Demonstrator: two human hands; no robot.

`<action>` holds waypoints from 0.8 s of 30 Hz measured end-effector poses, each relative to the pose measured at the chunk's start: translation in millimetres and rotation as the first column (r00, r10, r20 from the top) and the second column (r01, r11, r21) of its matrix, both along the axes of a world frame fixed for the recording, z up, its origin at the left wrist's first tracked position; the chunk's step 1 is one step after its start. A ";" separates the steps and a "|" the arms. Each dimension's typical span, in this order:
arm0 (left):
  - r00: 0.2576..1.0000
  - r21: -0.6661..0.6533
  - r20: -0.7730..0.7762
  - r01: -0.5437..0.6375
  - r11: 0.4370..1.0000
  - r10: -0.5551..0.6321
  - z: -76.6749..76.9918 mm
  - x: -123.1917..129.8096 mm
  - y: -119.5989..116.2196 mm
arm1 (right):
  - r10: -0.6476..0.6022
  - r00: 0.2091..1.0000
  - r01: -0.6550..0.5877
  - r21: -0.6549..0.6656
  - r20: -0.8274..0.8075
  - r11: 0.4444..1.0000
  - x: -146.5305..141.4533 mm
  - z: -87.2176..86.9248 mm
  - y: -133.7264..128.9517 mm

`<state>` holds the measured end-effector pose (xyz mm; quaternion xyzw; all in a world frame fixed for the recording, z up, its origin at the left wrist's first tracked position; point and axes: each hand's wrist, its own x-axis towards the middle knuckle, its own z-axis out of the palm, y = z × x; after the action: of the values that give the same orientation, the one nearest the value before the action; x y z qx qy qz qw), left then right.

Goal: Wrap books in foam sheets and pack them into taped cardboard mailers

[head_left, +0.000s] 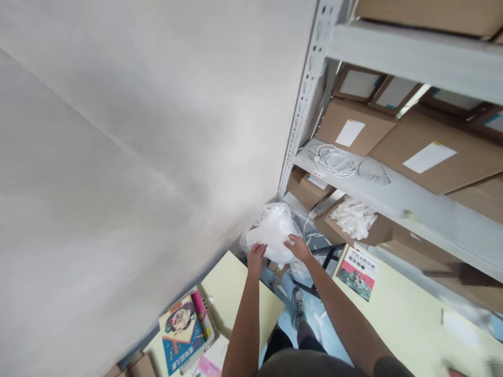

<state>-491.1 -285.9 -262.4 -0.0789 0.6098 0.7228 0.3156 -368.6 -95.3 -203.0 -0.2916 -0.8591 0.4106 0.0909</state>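
Observation:
A white, partly see-through plastic bag (pixel 275 226) is in front of me, low in the corner between the wall and the shelving. My left hand (pixel 257 257) is closed in a pinch at the bag's near left edge. On the other side, my right hand (pixel 300 248) has its thumb and fingers bent together on the bag's right part. White stuff shows through the film, but I cannot make out what it is.
A metal shelf rack (pixel 301 112) rises at the right, holding cardboard boxes (pixel 356 125) and a coiled white cable (pixel 336 159). Pale yellow tables flank me: a book (pixel 359 272) lies on the right one, a stack of books (pixel 183 330) on the left. A wall (pixel 157 157) fills the left.

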 end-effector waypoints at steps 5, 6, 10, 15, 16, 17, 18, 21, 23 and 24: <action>0.968 -0.306 -0.236 0.007 0.952 -0.082 26.5 1.7 2.3 | 0.032 0.999 -0.035 0.138 0.018 0.990 50.1 58.1 14.2; 0.947 -0.309 -0.298 0.020 0.951 -0.117 35.4 3.6 6.0 | 0.036 0.999 -0.038 0.150 0.018 0.988 61.5 70.2 18.3; 0.744 -0.339 -0.517 0.275 0.900 -0.422 78.5 23.9 32.4 | 0.036 0.999 -0.035 0.112 -0.001 0.993 109.1 114.9 32.2; 0.437 -0.374 -0.675 0.492 0.786 -0.595 122.2 82.0 79.8 | -0.001 0.999 0.003 0.056 -0.040 0.998 185.7 145.1 45.3; 0.412 -0.363 -0.687 0.518 0.775 -0.598 127.8 98.3 89.1 | -0.034 0.999 0.036 0.080 -0.028 0.996 206.2 146.8 48.2; 0.395 -0.355 -0.693 0.541 0.762 -0.603 132.4 115.9 97.8 | -0.077 0.997 0.077 0.112 -0.008 0.991 229.0 147.2 51.1; 0.384 -0.349 -0.692 0.563 0.749 -0.612 136.1 134.8 105.9 | -0.129 0.992 0.125 0.148 0.017 0.981 253.8 146.6 53.9; 0.370 -0.343 -0.656 0.630 0.696 -0.658 141.4 194.5 125.6 | -0.329 0.937 0.297 0.235 0.112 0.925 338.3 141.3 59.1; 0.347 -0.358 -0.612 0.680 0.640 -0.711 141.1 233.8 135.8 | -0.458 0.874 0.410 0.265 0.159 0.873 399.3 136.3 58.1; 0.330 -0.370 -0.584 0.705 0.605 -0.742 140.2 253.1 140.6 | -0.520 0.835 0.466 0.273 0.179 0.842 430.3 133.7 56.4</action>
<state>-238.0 -145.3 -122.2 0.4670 0.6672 0.4634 0.3493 61.6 -39.0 -69.3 -0.5409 -0.7983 0.2368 0.1186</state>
